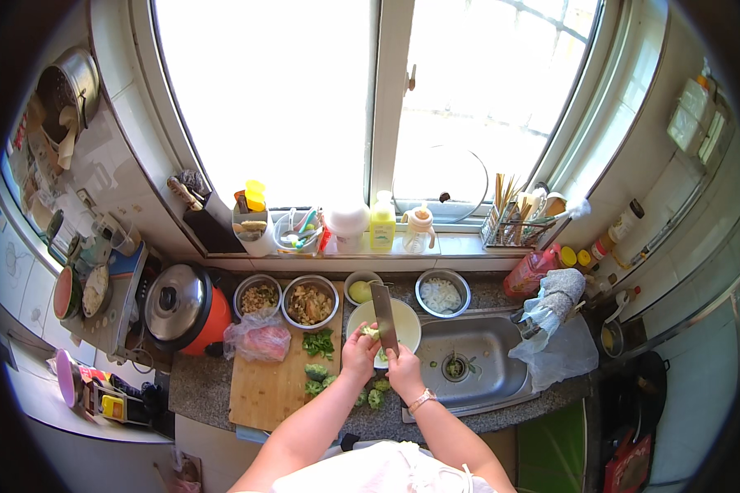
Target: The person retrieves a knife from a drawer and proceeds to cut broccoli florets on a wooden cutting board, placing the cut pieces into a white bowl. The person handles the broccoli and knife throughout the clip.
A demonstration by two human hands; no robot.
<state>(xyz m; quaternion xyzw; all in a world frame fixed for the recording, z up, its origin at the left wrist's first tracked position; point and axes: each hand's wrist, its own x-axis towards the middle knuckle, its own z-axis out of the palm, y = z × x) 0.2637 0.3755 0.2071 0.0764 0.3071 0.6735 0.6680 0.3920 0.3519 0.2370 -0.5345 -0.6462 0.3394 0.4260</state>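
Note:
My right hand (405, 370) grips a cleaver (384, 317) by its handle, the broad blade pointing away from me. In my left hand (360, 352) is a small broccoli piece (370, 333), held close to the blade's left side. Both hands are over the near rim of a white bowl (411, 317), whose inside is partly hidden by the cleaver. Several broccoli florets (376, 394) lie on the granite counter just below my hands. More broccoli (316, 372) and chopped greens (319, 343) rest on the wooden cutting board (262, 394) to the left.
A bagged pink lump (264, 340) sits on the board, beside metal bowls of chopped food (258, 298) and browned pieces (310, 302). Behind stand a bowl with a pale green round vegetable (361, 291) and a bowl of white rings (443, 294). The steel sink (487, 351) is at right, a red cooker (213, 320) at left.

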